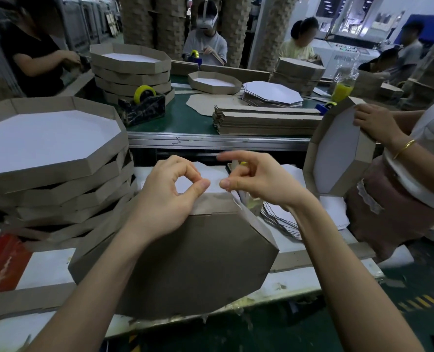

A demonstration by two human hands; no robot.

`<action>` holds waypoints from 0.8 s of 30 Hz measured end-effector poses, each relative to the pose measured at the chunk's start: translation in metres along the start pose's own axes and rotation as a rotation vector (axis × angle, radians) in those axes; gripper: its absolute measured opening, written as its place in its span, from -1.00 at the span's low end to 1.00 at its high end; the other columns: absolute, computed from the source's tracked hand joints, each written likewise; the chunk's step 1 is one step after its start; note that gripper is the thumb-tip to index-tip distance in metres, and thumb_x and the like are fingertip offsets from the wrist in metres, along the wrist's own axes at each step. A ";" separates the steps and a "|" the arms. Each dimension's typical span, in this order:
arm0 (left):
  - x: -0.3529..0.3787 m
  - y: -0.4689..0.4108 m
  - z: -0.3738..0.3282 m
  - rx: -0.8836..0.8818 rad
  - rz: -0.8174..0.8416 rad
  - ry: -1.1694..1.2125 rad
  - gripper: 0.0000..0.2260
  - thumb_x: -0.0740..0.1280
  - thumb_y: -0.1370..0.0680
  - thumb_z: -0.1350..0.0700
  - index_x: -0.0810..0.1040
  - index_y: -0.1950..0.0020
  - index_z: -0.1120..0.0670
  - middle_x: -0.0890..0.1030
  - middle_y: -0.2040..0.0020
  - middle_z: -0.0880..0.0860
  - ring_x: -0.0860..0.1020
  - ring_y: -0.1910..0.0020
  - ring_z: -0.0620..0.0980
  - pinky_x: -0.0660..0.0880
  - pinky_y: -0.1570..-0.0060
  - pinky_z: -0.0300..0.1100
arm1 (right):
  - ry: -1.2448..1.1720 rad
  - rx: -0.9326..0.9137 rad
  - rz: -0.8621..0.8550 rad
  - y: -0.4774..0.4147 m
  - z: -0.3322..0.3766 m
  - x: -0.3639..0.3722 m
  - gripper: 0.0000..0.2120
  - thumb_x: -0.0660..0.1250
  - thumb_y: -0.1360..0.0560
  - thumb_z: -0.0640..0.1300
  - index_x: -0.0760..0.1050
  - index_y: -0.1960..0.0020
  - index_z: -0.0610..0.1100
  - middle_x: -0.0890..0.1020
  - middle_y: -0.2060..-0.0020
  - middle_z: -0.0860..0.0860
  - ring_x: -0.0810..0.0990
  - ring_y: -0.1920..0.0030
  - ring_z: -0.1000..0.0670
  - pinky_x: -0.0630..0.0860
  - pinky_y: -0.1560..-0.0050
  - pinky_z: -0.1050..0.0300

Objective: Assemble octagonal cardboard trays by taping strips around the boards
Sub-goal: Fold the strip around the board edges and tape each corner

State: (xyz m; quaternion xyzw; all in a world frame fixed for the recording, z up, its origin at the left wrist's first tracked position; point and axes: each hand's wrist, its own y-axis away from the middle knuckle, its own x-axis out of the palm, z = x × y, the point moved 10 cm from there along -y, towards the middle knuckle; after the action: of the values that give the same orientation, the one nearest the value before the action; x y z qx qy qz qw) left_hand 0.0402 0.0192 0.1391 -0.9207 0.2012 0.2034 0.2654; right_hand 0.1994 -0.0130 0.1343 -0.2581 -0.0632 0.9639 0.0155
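Observation:
An octagonal cardboard tray (198,262) stands on edge on the white table, its brown back facing me. A brown strip (215,204) runs along its top edge. My left hand (170,196) rests on that top edge, thumb and forefinger closed in a pinch. My right hand (259,181) hovers just to the right, thumb against curled fingers and forefinger stretched out and blurred. A short piece of clear tape (214,185), barely visible, spans between the two thumbs.
A stack of finished trays (45,148) fills the left. A tape dispenser (144,105), a pile of strips (266,120) and octagonal boards (271,94) lie on the green belt. More boards (284,217) lie right of my tray. A neighbour holds an upright tray (337,153).

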 end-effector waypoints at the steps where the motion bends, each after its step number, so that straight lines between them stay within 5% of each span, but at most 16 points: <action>1: 0.000 0.000 0.000 -0.001 -0.010 -0.005 -0.87 0.41 -0.52 0.06 0.55 0.20 0.05 0.54 0.07 -0.16 0.47 -0.06 -0.13 0.35 -0.04 -0.24 | 0.019 -0.016 -0.009 0.000 0.000 -0.002 -0.74 0.52 -0.44 -0.07 0.62 -0.11 -0.04 0.67 0.37 0.10 0.51 0.44 0.23 0.34 0.42 0.46; 3: 0.000 0.000 0.001 -0.024 -0.031 -0.007 -0.87 0.43 -0.51 0.04 0.57 0.21 0.03 0.54 0.07 -0.15 0.48 -0.04 -0.14 0.38 -0.04 -0.19 | -0.025 -0.022 -0.030 0.004 0.000 -0.005 -0.95 0.49 -0.48 -0.12 0.64 0.14 -0.03 0.66 0.37 0.10 0.52 0.46 0.24 0.34 0.44 0.49; 7: 0.006 0.000 0.000 -0.060 -0.036 0.006 -0.87 0.47 -0.46 -0.02 0.66 0.18 0.02 0.52 -0.01 -0.20 0.49 -0.05 -0.24 0.43 -0.07 -0.19 | -0.009 0.020 -0.070 0.011 -0.007 -0.007 -0.89 0.43 -0.53 -0.13 0.59 0.18 -0.05 0.64 0.38 0.13 0.52 0.45 0.26 0.36 0.45 0.49; 12: -0.005 -0.002 0.008 -0.088 -0.088 -0.048 -0.62 0.45 -0.46 -0.09 0.60 -0.22 0.04 0.52 -0.26 -0.14 0.53 -0.07 -0.20 0.54 -0.03 -0.20 | 0.021 0.154 -0.192 0.026 -0.022 -0.035 -0.87 0.44 -0.52 -0.14 0.58 0.19 -0.13 0.58 0.46 0.16 0.45 0.49 0.24 0.32 0.46 0.44; 18: 0.033 0.009 0.000 0.004 0.372 -0.238 -0.33 0.39 -0.19 -0.46 0.27 -0.20 -0.29 0.50 -0.19 -0.28 0.49 -0.17 -0.23 0.48 -0.10 -0.12 | -0.058 0.232 -0.041 0.033 -0.021 -0.018 -0.84 0.49 -0.45 0.05 0.64 0.24 -0.01 0.60 0.37 0.12 0.32 0.44 0.15 0.24 0.44 0.26; 24: 0.035 0.012 -0.006 0.118 0.357 -0.350 -0.47 0.38 -0.32 -0.31 0.17 -0.13 -0.24 0.47 -0.06 -0.31 0.56 -0.11 -0.03 0.52 0.00 0.02 | -0.014 0.342 0.066 0.029 -0.027 0.009 -0.67 0.51 -0.21 0.23 0.65 0.26 -0.03 0.51 0.43 0.09 0.31 0.47 0.15 0.22 0.49 0.29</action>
State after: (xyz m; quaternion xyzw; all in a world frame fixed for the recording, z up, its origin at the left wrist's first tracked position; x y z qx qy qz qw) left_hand 0.0656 -0.0024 0.1219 -0.8043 0.3232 0.3913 0.3091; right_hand 0.2050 -0.0384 0.1026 -0.2471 0.1100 0.9623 0.0272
